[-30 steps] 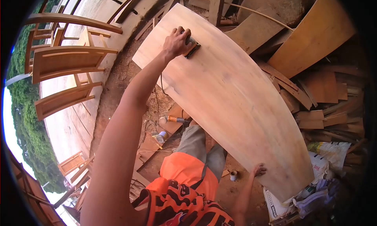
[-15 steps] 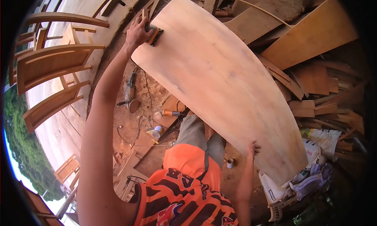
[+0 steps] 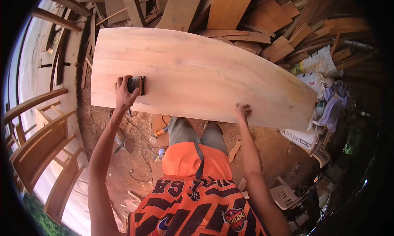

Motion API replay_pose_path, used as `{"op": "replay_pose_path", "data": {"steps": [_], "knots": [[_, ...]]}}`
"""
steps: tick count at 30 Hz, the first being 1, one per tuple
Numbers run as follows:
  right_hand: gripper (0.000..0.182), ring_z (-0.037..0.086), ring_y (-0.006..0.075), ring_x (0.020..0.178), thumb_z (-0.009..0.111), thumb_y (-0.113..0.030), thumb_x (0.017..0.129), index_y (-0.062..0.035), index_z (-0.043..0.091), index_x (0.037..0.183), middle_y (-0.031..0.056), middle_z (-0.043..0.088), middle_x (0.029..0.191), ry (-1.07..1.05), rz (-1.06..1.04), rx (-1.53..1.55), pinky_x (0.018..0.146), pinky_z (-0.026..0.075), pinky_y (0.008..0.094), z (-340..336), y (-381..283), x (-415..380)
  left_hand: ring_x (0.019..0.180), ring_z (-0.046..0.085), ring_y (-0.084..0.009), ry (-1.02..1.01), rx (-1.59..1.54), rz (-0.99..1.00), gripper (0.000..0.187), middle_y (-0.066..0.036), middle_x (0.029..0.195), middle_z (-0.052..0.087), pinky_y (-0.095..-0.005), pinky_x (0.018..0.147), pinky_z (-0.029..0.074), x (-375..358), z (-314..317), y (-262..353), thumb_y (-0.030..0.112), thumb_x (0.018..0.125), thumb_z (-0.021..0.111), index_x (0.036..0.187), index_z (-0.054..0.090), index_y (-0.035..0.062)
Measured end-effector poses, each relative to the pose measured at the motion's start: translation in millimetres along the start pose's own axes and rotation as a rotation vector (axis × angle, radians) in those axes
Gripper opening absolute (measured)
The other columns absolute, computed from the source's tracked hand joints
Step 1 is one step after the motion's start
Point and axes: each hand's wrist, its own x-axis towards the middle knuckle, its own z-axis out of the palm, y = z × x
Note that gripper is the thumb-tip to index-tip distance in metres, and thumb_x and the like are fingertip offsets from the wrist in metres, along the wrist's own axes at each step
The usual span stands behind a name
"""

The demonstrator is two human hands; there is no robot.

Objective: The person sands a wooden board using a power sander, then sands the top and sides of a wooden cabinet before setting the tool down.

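Observation:
A large pale wooden panel [image 3: 197, 78] with one curved edge lies across the view in front of me. My left hand [image 3: 124, 94] is wrapped round a small dark power sander [image 3: 136, 85], which rests on the panel's left part near its front edge. My right hand [image 3: 243, 111] lies on the panel's near edge, right of the middle, with its fingers apart and nothing in them.
Wood scraps [image 3: 283, 26] are heaped behind the panel. White sacks [image 3: 314, 82] lie at its right end. On the ground are an angle grinder [image 3: 124, 143] and an orange tool [image 3: 160, 132]. Wooden chair frames [image 3: 43, 145] stand at left.
The view has turned, so the panel now lies more level across it. My left hand and the sander have moved from the panel's far left corner toward its near edge.

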Motion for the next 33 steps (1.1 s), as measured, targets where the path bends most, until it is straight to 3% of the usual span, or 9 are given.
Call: {"op": "replay_pose_path", "data": {"steps": [2, 5, 8, 13, 19, 24, 29, 31, 33], "knots": [[0.107, 0.012, 0.0730, 0.150, 0.060, -0.056, 0.101, 0.0144, 0.010, 0.163, 0.0604, 0.012, 0.155, 0.006, -0.229, 0.022, 0.125, 0.022, 0.0685, 1, -19, -29, 0.121, 0.050, -0.0394, -0.079, -0.094, 0.001, 0.061, -0.017, 0.126, 0.056, -0.0514, 0.109, 0.038, -15, 26, 38, 0.021, 0.075, 0.074, 0.134, 0.059, 0.0106], [0.083, 0.024, 0.0568, 0.156, 0.065, -0.044, 0.102, -0.0033, 0.030, 0.165, 0.0410, 0.026, 0.166, -0.028, -0.497, 0.356, 0.128, 0.030, 0.0553, -23, -52, -97, 0.125, 0.049, -0.0404, -0.103, -0.182, 0.079, 0.067, -0.019, 0.130, 0.054, -0.0519, 0.111, 0.037, -34, 79, 92, 0.022, 0.074, 0.075, 0.137, 0.057, 0.0102], [0.077, 0.032, 0.0471, 0.156, 0.066, -0.041, 0.101, -0.0062, 0.037, 0.163, 0.0321, 0.035, 0.166, -0.177, -0.512, 0.561, 0.128, 0.033, 0.0512, -33, -52, -133, 0.125, 0.048, -0.0424, -0.143, -0.213, 0.102, 0.068, -0.021, 0.129, 0.053, -0.0545, 0.112, 0.038, -41, 124, 160, 0.017, 0.073, 0.077, 0.138, 0.056, 0.0101], [0.068, 0.045, 0.0468, 0.146, 0.072, -0.032, 0.098, -0.0020, 0.048, 0.154, 0.0306, 0.052, 0.152, 0.139, -0.627, 0.490, 0.122, 0.039, 0.0527, -17, 30, -120, 0.117, 0.053, -0.0438, -0.178, -0.090, 0.274, 0.055, -0.018, 0.128, 0.056, -0.0540, 0.101, 0.050, -23, 177, 259, 0.012, 0.074, 0.076, 0.127, 0.061, 0.0118], [0.069, 0.051, 0.0494, 0.138, 0.074, -0.031, 0.095, 0.0059, 0.049, 0.148, 0.0364, 0.055, 0.143, 0.434, -0.159, 0.595, 0.118, 0.040, 0.0541, -13, 224, -28, 0.112, 0.059, -0.0414, -0.152, 0.058, 0.358, 0.042, -0.013, 0.120, 0.062, -0.0536, 0.092, 0.056, -2, 234, 345, 0.016, 0.078, 0.077, 0.118, 0.065, 0.0156], [0.069, 0.057, 0.0373, 0.134, 0.056, -0.052, 0.106, 0.0029, 0.048, 0.147, 0.0244, 0.057, 0.146, 0.329, 0.456, 0.799, 0.108, 0.047, 0.0486, 33, 442, 122, 0.106, 0.063, -0.0414, -0.131, 0.131, 0.486, 0.036, -0.012, 0.115, 0.065, -0.0536, 0.086, 0.057, 9, 279, 419, 0.028, 0.084, 0.083, 0.114, 0.068, 0.0152], [0.074, 0.060, 0.0330, 0.130, 0.049, -0.059, 0.109, 0.0042, 0.048, 0.148, 0.0202, 0.058, 0.146, 0.198, 0.586, 1.185, 0.106, 0.048, 0.0444, -26, 456, 176, 0.104, 0.063, -0.0426, -0.087, 0.146, 0.529, 0.034, -0.012, 0.114, 0.066, -0.0554, 0.084, 0.056, 26, 321, 479, 0.029, 0.084, 0.082, 0.112, 0.067, 0.0152], [0.078, 0.049, 0.0441, 0.145, 0.044, -0.060, 0.110, 0.0062, 0.041, 0.152, 0.0299, 0.046, 0.159, 0.277, 0.488, 1.417, 0.120, 0.041, 0.0513, -60, 421, 187, 0.102, 0.063, -0.0426, -0.090, 0.156, 0.521, 0.034, -0.012, 0.114, 0.066, -0.0556, 0.083, 0.056, 36, 334, 498, 0.029, 0.085, 0.081, 0.112, 0.066, 0.0156], [0.073, 0.051, 0.0412, 0.144, 0.046, -0.058, 0.110, 0.0046, 0.044, 0.148, 0.0274, 0.046, 0.160, 0.389, 0.442, 1.385, 0.120, 0.042, 0.0496, -51, 395, 214, 0.102, 0.063, -0.0423, -0.091, 0.181, 0.516, 0.035, -0.011, 0.115, 0.065, -0.0556, 0.084, 0.056, 48, 343, 516, 0.028, 0.085, 0.080, 0.114, 0.065, 0.0161]]}}
